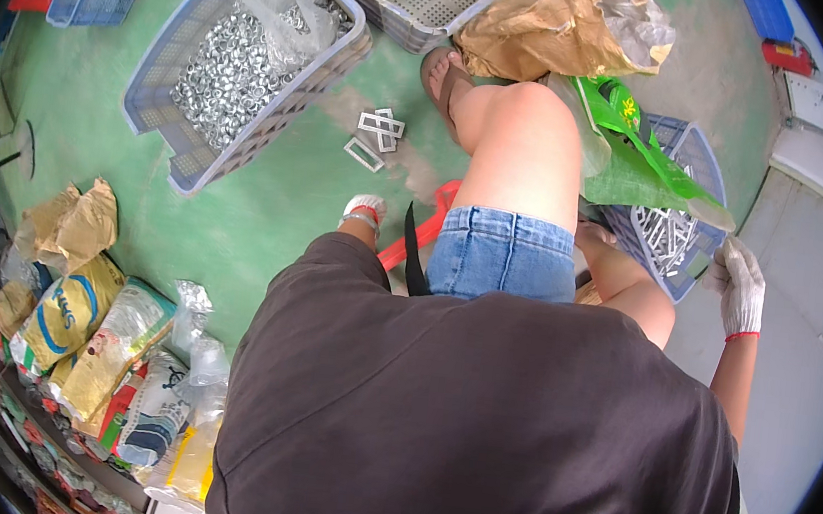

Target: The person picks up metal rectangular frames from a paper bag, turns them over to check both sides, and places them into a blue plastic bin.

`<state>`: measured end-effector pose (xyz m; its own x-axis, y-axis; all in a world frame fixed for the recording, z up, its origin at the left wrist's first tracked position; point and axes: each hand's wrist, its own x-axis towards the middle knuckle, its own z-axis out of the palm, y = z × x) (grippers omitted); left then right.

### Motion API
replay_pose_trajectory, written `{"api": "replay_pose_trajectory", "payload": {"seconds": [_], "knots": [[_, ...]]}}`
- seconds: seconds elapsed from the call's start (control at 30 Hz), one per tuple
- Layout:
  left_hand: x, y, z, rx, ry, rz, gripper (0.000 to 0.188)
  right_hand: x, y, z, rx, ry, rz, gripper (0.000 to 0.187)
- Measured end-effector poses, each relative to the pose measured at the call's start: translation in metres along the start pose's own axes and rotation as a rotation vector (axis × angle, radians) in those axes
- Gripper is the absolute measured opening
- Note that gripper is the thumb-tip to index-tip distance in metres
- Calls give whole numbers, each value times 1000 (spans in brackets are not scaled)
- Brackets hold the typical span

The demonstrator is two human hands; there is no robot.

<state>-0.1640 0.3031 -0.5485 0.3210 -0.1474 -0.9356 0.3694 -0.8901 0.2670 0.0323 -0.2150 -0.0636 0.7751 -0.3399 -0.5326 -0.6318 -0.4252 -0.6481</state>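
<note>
My left hand (367, 206), in a white glove, hangs low beside a red plastic piece (425, 226), possibly a stool. Its fingers are too foreshortened to read. On the green floor ahead of it lie several flat silver rectangular frames (381, 129). My right hand (740, 288), also gloved, is at the outer rim of a blue-grey crate (711, 178) with its fingers curled. Whatever they hold, if anything, is hidden. Silver metal strips (666, 236) fill that crate, and a green printed sack (633, 150) drapes over its near-left side.
A large crate (242, 154) of small shiny metal rings, with clear plastic on top, stands ahead left. Beyond are another grey crate (396, 25) and a crumpled brown paper bag (525, 33). Filled sacks (112, 341) line the left. A pale panel (801, 268) borders the right.
</note>
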Motion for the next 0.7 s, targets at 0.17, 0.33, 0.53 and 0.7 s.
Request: {"api": "replay_pose_trajectory", "payload": {"seconds": [0.17, 0.33, 0.53, 0.7], "knots": [[-47, 15, -37, 189, 237, -18, 28, 17, 72, -25, 98, 108, 57, 32], [-103, 90, -162, 363, 553, -87, 25, 25, 115, -44, 194, 203, 247, 22], [-177, 202, -281, -1164, 770, 615, 29, 73, 195, -69, 266, 238, 410, 33], [-238, 363, -280, -825, 818, 737, 54, 138, 247, -73, -517, 114, 282, 51]]}}
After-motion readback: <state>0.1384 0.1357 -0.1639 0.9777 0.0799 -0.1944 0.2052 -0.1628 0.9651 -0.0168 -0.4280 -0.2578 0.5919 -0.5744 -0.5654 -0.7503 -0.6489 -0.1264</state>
